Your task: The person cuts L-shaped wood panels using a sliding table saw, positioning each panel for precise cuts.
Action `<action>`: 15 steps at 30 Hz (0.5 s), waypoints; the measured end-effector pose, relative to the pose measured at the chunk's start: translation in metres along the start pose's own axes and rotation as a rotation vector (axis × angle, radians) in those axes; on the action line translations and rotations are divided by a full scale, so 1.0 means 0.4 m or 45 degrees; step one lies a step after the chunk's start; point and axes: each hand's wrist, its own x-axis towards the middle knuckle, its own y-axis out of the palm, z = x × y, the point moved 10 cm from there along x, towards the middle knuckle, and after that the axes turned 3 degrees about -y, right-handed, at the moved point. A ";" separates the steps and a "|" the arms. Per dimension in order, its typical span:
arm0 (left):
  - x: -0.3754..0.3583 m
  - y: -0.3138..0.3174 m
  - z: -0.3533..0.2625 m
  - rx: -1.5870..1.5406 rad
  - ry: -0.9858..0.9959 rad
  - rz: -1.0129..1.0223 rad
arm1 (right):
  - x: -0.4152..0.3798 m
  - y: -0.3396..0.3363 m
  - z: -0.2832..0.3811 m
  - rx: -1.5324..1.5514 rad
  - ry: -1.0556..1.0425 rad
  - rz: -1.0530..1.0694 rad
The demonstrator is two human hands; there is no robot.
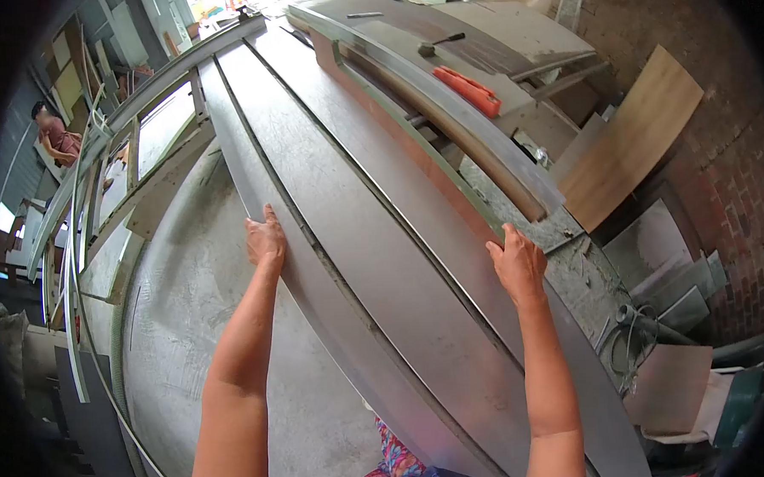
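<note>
A long grey metal table (336,172) with dark lengthwise slots runs away from me. At its left edge is my left hand (267,239), its thumb on top and the other fingers curled over the rim, partly hidden. On the right, my right hand (520,265) is closed at the near end of a long narrow board (429,155) with a greenish edge. Its fingertips are partly hidden by the hand itself. The board lies lengthwise along the table's right side, beside a pale metal rail (444,91).
A red-orange plastic tool (468,91) and a dark brush-like object (440,45) lie on the surface beyond the rail. A wooden panel (633,138) leans near the brick wall (734,197). Left stands a metal frame (132,185); a person (58,137) is farther back.
</note>
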 end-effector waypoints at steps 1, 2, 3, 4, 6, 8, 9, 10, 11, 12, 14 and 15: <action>0.006 0.003 0.002 -0.007 -0.005 0.005 | 0.009 0.005 0.008 -0.014 -0.007 -0.006; 0.016 0.005 0.004 -0.011 -0.010 0.012 | 0.018 0.009 0.018 -0.028 -0.013 -0.010; 0.032 0.002 -0.001 -0.015 -0.010 0.018 | 0.032 0.010 0.035 -0.040 -0.014 -0.016; 0.042 -0.002 -0.007 -0.011 -0.020 0.008 | 0.046 0.013 0.046 -0.039 -0.012 -0.012; 0.084 -0.020 -0.033 0.020 -0.049 0.000 | 0.101 0.011 0.088 -0.039 -0.001 0.021; 0.120 -0.018 -0.045 0.041 -0.040 0.004 | 0.137 0.006 0.121 -0.033 0.007 0.038; 0.138 -0.015 -0.057 0.047 -0.032 0.007 | 0.156 0.002 0.133 -0.032 0.013 0.041; 0.163 -0.013 -0.074 0.051 -0.038 0.015 | 0.182 0.002 0.152 -0.043 0.013 0.048; 0.177 -0.010 -0.080 0.048 -0.044 0.020 | 0.197 0.006 0.161 -0.055 0.010 0.048; 0.192 -0.007 -0.088 0.043 -0.051 0.024 | 0.213 0.009 0.172 -0.067 0.004 0.047; 0.220 -0.005 -0.106 0.053 -0.052 0.032 | 0.241 0.010 0.192 -0.069 -0.013 0.027; 0.234 -0.003 -0.110 0.063 -0.055 0.040 | 0.253 0.012 0.205 -0.071 -0.019 0.025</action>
